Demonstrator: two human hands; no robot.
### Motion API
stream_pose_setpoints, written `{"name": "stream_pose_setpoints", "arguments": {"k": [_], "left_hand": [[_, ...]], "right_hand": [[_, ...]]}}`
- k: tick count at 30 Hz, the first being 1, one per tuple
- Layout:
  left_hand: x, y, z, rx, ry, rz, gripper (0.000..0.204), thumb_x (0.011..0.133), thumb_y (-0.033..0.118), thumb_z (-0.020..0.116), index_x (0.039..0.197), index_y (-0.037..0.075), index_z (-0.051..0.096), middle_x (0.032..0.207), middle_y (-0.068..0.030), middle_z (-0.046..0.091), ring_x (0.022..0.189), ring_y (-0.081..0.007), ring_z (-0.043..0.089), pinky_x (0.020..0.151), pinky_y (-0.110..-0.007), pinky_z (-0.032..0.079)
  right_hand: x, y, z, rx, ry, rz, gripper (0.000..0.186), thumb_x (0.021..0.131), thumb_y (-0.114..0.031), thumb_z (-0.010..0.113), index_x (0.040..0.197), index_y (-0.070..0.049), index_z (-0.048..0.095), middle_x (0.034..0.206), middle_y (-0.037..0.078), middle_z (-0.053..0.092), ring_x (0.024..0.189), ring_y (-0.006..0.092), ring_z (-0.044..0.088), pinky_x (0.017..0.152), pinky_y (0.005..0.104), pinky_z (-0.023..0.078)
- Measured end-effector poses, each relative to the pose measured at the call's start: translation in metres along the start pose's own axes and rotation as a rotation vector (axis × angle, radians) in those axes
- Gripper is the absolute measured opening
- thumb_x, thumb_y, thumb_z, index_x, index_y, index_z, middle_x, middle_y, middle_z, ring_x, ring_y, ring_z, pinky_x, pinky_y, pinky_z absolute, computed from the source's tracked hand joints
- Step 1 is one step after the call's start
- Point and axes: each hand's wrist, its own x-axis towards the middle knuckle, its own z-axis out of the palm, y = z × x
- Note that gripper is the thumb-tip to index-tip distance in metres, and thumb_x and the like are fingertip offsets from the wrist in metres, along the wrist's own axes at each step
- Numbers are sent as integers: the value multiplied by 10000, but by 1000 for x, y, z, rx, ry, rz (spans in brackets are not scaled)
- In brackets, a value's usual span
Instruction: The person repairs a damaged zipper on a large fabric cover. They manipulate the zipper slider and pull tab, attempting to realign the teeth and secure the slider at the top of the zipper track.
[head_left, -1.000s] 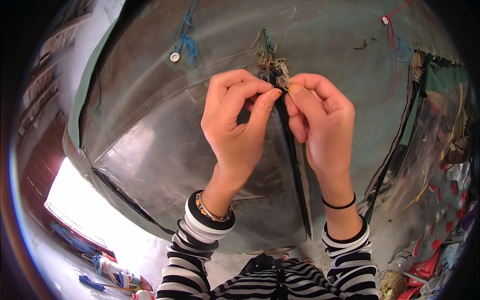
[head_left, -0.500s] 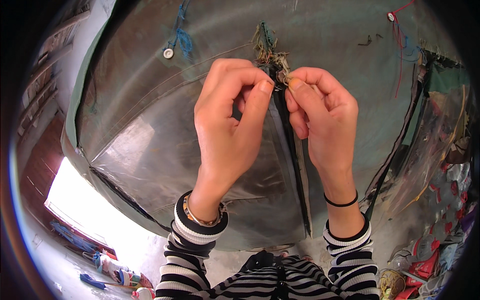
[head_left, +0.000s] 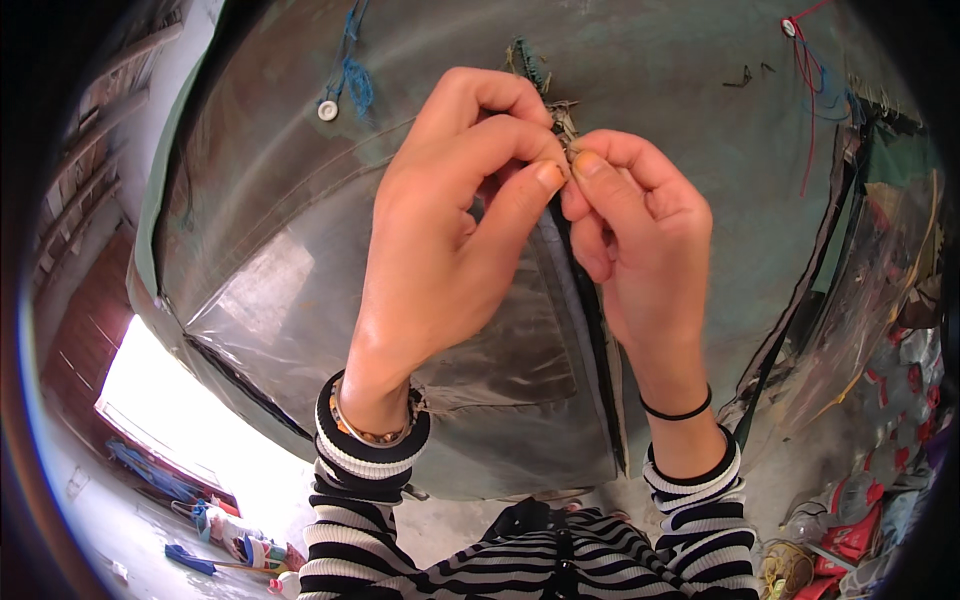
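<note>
Both hands, left hand (head_left: 450, 230) and right hand (head_left: 635, 235), pinched shut on frayed knot (head_left: 563, 122).

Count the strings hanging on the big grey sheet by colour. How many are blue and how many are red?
Blue strings: 1
Red strings: 1
Total: 2, both on the grey sheet.

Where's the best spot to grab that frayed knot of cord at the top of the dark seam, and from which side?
Take the frayed knot at its small tuft just above the dark seam, pinching from both sides as the left hand and right hand do now. It sticks out from the grey-green tarp, so thumb and fingertip likely close best across it, not from above.
</note>
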Motion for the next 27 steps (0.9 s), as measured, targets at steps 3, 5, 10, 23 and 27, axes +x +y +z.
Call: {"name": "stream_pose_setpoints", "arguments": {"k": [3, 5, 10, 23, 27], "left_hand": [[2, 7, 2, 96, 30, 11, 38, 855, -39, 620, 892, -36, 628, 1024, -76, 562, 775, -122, 581, 662, -230, 477], [5, 4, -2, -50, 48, -48, 36, 873, -36, 607, 898, -46, 630, 1035, -74, 569, 769, -111, 597, 648, -221, 489], [10, -1, -4, -143, 74, -76, 35, 885, -45, 597, 896, -57, 628, 1045, -78, 572, 712, -97, 606, 618, -211, 508], [3, -27, 8, -15, 225, 130, 66, 848, -98, 630, 887, -45, 623, 1038, -89, 553, 657, -89, 597, 558, -202, 508], [4, -26, 10, -30, 232, 134, 65, 849, -95, 631, 888, -44, 625, 1040, -90, 552, 664, -90, 597, 562, -203, 511]], "right_hand": [[-2, 6, 2, -12, -19, -38, 111, 948, -56, 559, 991, 36, 604, 710, 30, 593, 446, 35, 444, 397, 197, 320], [-1, 8, 1, -33, -26, -53, 115, 953, -60, 556, 997, 35, 600, 718, 31, 592, 446, 35, 443, 397, 197, 320], [0, 9, -1, -32, -52, -42, 125, 963, -69, 555, 1018, 36, 593, 737, 34, 593, 457, 35, 445, 404, 195, 322], [2, 14, -4, -16, -99, -23, 139, 979, -87, 553, 1055, 23, 590, 763, 35, 602, 480, 37, 454, 421, 182, 322], [0, 16, -3, -21, -80, -63, 145, 981, -102, 561, 1057, 18, 590, 764, 38, 607, 475, 38, 458, 414, 182, 322]]}}
